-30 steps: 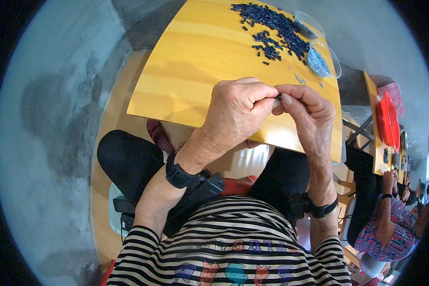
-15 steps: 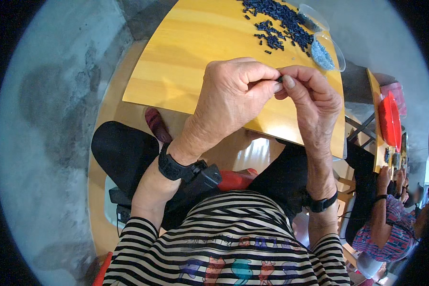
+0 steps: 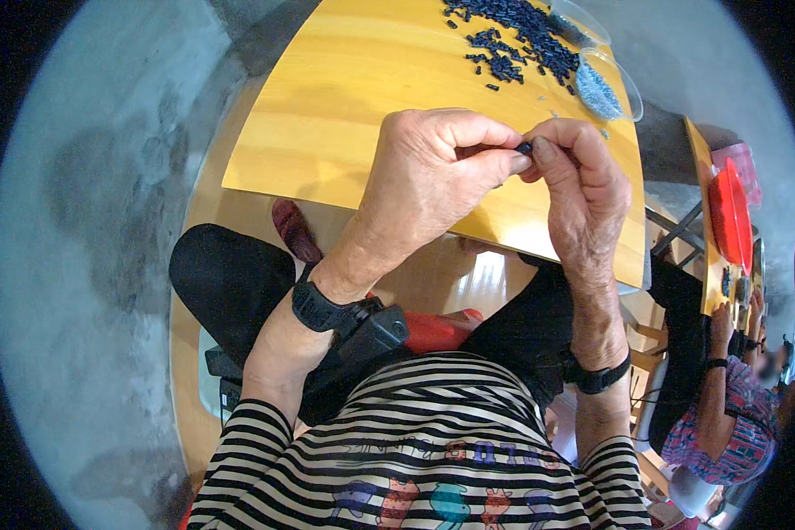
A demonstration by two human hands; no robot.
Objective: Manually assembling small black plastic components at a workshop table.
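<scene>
Lettering (image 3: 455, 451) crosses the shirt (image 3: 442, 393), well below the fingers (image 3: 501, 165). It runs from thin dark script (image 3: 387, 449) to bolder coloured capitals (image 3: 502, 454), partly too blurred to read.

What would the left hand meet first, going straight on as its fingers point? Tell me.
Likely the right hand: its thumb and fingertips lie directly ahead, at the small dark piece. Depth is unclear; the hands may be touching.

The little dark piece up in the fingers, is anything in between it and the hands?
No, nothing I can see. The left hand pinches the little dark piece and the right hand pinches at its other end. The pile of dark pieces lies beyond them on the yellow table.
</scene>
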